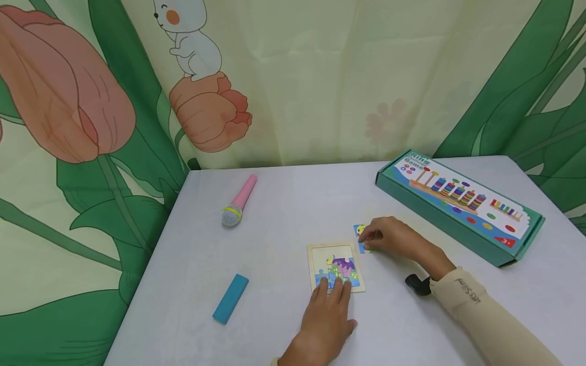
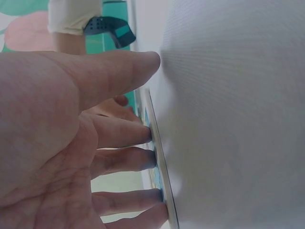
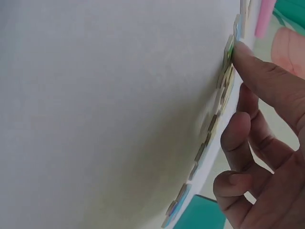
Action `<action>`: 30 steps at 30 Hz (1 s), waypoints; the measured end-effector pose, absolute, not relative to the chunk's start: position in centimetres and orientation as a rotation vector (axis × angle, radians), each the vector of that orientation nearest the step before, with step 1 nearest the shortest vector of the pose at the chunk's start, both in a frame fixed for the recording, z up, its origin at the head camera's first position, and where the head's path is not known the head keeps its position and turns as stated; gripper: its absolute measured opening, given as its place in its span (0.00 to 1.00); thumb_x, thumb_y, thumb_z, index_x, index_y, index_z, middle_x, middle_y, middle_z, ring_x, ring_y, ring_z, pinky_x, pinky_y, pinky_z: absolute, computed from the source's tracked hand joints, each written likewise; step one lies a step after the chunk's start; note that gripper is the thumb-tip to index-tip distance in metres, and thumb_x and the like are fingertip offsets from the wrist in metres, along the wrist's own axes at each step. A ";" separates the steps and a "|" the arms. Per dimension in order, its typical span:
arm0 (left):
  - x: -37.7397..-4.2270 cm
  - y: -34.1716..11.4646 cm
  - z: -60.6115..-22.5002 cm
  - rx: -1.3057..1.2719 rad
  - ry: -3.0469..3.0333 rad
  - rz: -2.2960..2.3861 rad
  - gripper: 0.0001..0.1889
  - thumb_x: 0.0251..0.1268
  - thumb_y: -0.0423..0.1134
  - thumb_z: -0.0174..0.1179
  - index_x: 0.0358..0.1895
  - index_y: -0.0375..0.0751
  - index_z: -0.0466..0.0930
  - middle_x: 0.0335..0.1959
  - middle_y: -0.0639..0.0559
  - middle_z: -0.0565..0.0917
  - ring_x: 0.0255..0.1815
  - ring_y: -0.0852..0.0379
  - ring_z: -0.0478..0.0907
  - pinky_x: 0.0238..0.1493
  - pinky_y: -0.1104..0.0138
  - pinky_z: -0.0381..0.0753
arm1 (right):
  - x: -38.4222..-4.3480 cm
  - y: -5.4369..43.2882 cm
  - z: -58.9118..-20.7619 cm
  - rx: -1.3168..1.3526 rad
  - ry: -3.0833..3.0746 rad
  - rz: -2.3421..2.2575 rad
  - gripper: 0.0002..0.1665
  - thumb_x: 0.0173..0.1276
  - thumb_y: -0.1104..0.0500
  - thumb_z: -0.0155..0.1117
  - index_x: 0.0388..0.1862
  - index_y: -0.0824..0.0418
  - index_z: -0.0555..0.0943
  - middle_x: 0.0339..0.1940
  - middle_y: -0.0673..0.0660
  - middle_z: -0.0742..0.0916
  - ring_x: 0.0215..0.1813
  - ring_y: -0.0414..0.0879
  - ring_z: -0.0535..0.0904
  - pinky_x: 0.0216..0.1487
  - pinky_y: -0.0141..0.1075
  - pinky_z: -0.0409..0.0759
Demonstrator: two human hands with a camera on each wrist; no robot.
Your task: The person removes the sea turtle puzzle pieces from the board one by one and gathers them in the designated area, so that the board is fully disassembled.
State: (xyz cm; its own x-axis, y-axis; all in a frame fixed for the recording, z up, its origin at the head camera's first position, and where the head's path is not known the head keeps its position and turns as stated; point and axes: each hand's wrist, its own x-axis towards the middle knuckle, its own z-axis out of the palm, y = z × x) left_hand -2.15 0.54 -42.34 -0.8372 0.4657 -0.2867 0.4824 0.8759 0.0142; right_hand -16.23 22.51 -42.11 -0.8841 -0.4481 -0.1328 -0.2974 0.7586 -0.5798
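A wooden puzzle board (image 1: 313, 259) lies on the table, its lower part filled with pieces (image 1: 343, 268) that form a purple and green picture on blue. My left hand (image 1: 326, 317) rests straight fingers on the board's near edge, thumb spread to the side; the left wrist view shows those fingertips on the rim. Beside the board's right edge, my right hand (image 1: 393, 238) pinches at a loose puzzle piece (image 1: 361, 247), fingers bent and largely covering it. Another piece with yellow on blue (image 1: 359, 230) shows just beyond. Several pieces (image 3: 180, 195) lie in a row below that hand in the right wrist view.
A green game box (image 1: 458, 208) with printed ring stacks lies at the back right. At the left are a pink toy microphone (image 1: 239, 201) and a blue rectangular block (image 1: 231, 299). A printed curtain (image 1: 320, 81) hangs behind the white table (image 1: 284, 203).
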 end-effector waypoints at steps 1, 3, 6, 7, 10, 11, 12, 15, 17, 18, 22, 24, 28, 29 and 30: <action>-2.2 0.5 -42.3 0.714 2.766 -0.088 0.40 0.69 0.65 0.61 0.79 0.52 0.64 0.76 0.56 0.66 0.76 0.46 0.62 0.72 0.61 0.67 | -16.1 22.4 -42.0 -0.591 2.712 -0.806 0.08 0.66 0.64 0.74 0.42 0.55 0.91 0.39 0.47 0.88 0.48 0.50 0.83 0.55 0.52 0.82; -2.2 0.5 -42.3 0.714 2.768 -0.100 0.40 0.69 0.65 0.60 0.79 0.52 0.63 0.77 0.55 0.66 0.76 0.46 0.62 0.72 0.61 0.67 | -15.9 22.1 -41.9 -0.606 2.754 -0.775 0.10 0.65 0.64 0.75 0.44 0.56 0.91 0.37 0.46 0.87 0.44 0.48 0.82 0.50 0.48 0.83; -2.3 0.4 -42.3 0.711 2.764 -0.105 0.40 0.70 0.65 0.60 0.79 0.52 0.63 0.77 0.55 0.65 0.76 0.46 0.62 0.72 0.60 0.67 | -15.5 21.4 -41.8 -0.651 2.778 -0.759 0.11 0.65 0.65 0.75 0.46 0.57 0.90 0.36 0.45 0.86 0.40 0.44 0.80 0.44 0.42 0.82; -2.2 0.4 -42.3 0.712 2.763 -0.104 0.40 0.70 0.65 0.60 0.79 0.52 0.63 0.77 0.55 0.66 0.76 0.46 0.62 0.72 0.60 0.67 | -15.3 21.0 -41.8 -0.676 2.772 -0.764 0.11 0.65 0.65 0.75 0.46 0.57 0.90 0.36 0.45 0.86 0.39 0.43 0.80 0.44 0.41 0.82; -2.1 0.4 -42.4 0.720 2.766 -0.104 0.40 0.69 0.65 0.60 0.79 0.52 0.63 0.76 0.56 0.66 0.76 0.46 0.62 0.71 0.61 0.67 | -14.6 19.6 -41.9 -0.775 2.716 -0.783 0.11 0.67 0.63 0.74 0.48 0.59 0.90 0.39 0.46 0.87 0.41 0.42 0.81 0.46 0.40 0.83; -2.1 0.3 -42.4 0.726 2.771 -0.106 0.40 0.69 0.65 0.60 0.79 0.52 0.63 0.76 0.56 0.66 0.76 0.46 0.62 0.71 0.61 0.67 | -14.4 19.0 -41.9 -0.794 2.694 -0.783 0.12 0.67 0.62 0.74 0.49 0.60 0.90 0.41 0.46 0.87 0.43 0.42 0.82 0.49 0.41 0.83; -2.0 0.3 -42.4 0.733 2.781 -0.108 0.40 0.69 0.65 0.60 0.79 0.52 0.64 0.76 0.56 0.67 0.76 0.46 0.62 0.71 0.61 0.67 | -14.1 18.4 -42.0 -0.801 2.673 -0.777 0.14 0.67 0.60 0.75 0.50 0.60 0.89 0.43 0.46 0.87 0.45 0.42 0.82 0.51 0.41 0.83; -2.0 0.3 -42.6 0.749 2.795 -0.109 0.40 0.69 0.65 0.61 0.78 0.52 0.64 0.76 0.56 0.67 0.75 0.46 0.63 0.71 0.62 0.68 | -13.6 16.9 -41.9 -0.796 2.662 -0.714 0.17 0.65 0.57 0.77 0.52 0.58 0.89 0.43 0.46 0.85 0.45 0.42 0.80 0.52 0.41 0.83; -2.1 0.3 -42.6 0.746 2.789 -0.101 0.40 0.69 0.65 0.61 0.78 0.52 0.64 0.76 0.56 0.66 0.75 0.46 0.62 0.71 0.62 0.68 | -13.3 16.1 -41.8 -0.776 2.672 -0.677 0.17 0.63 0.56 0.79 0.51 0.57 0.89 0.44 0.46 0.84 0.46 0.42 0.79 0.53 0.40 0.83; -2.1 0.3 -42.5 0.740 2.783 -0.093 0.40 0.69 0.65 0.61 0.78 0.52 0.64 0.76 0.56 0.66 0.76 0.46 0.62 0.71 0.61 0.68 | -13.2 15.9 -41.8 -0.781 2.676 -0.668 0.17 0.63 0.57 0.79 0.50 0.56 0.89 0.44 0.46 0.84 0.45 0.42 0.79 0.53 0.40 0.83; -2.2 0.4 -42.5 0.722 2.770 -0.094 0.40 0.68 0.65 0.62 0.78 0.53 0.64 0.76 0.57 0.66 0.76 0.47 0.62 0.71 0.61 0.68 | -12.8 15.5 -41.7 -0.778 2.683 -0.699 0.15 0.63 0.60 0.79 0.48 0.56 0.87 0.44 0.47 0.83 0.45 0.43 0.77 0.54 0.41 0.82; -2.2 0.4 -42.6 0.723 2.781 -0.098 0.40 0.68 0.65 0.62 0.78 0.53 0.65 0.76 0.57 0.66 0.76 0.47 0.62 0.71 0.62 0.68 | -12.8 15.4 -41.7 -0.775 2.674 -0.729 0.16 0.62 0.61 0.79 0.47 0.56 0.85 0.41 0.46 0.83 0.44 0.43 0.77 0.53 0.40 0.82; -2.1 0.4 -42.7 0.741 2.806 -0.109 0.40 0.67 0.65 0.63 0.77 0.52 0.66 0.75 0.56 0.67 0.74 0.47 0.63 0.70 0.62 0.69 | -12.6 15.4 -41.5 -0.748 2.646 -0.784 0.18 0.60 0.63 0.80 0.46 0.55 0.81 0.35 0.44 0.80 0.42 0.43 0.76 0.48 0.37 0.81; -2.1 0.4 -42.7 0.746 2.808 -0.111 0.40 0.67 0.65 0.63 0.77 0.52 0.66 0.74 0.56 0.67 0.74 0.47 0.63 0.69 0.62 0.69 | -12.6 15.5 -41.4 -0.753 2.635 -0.800 0.18 0.60 0.64 0.80 0.45 0.55 0.80 0.34 0.44 0.80 0.41 0.43 0.76 0.47 0.37 0.81; -2.1 0.4 -42.7 0.749 2.808 -0.114 0.40 0.67 0.65 0.63 0.77 0.52 0.66 0.74 0.56 0.67 0.74 0.47 0.63 0.69 0.62 0.69 | -12.6 15.6 -41.4 -0.757 2.626 -0.816 0.18 0.60 0.64 0.80 0.44 0.55 0.80 0.34 0.44 0.80 0.40 0.43 0.76 0.45 0.36 0.81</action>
State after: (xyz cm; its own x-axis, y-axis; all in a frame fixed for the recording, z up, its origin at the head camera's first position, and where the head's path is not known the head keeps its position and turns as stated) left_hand -2.05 0.35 -42.70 -0.8420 0.4814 -0.2434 0.4995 0.8662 -0.0150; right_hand -12.62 15.60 -41.38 -0.8205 -0.5602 -0.1141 -0.3970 0.7019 -0.5913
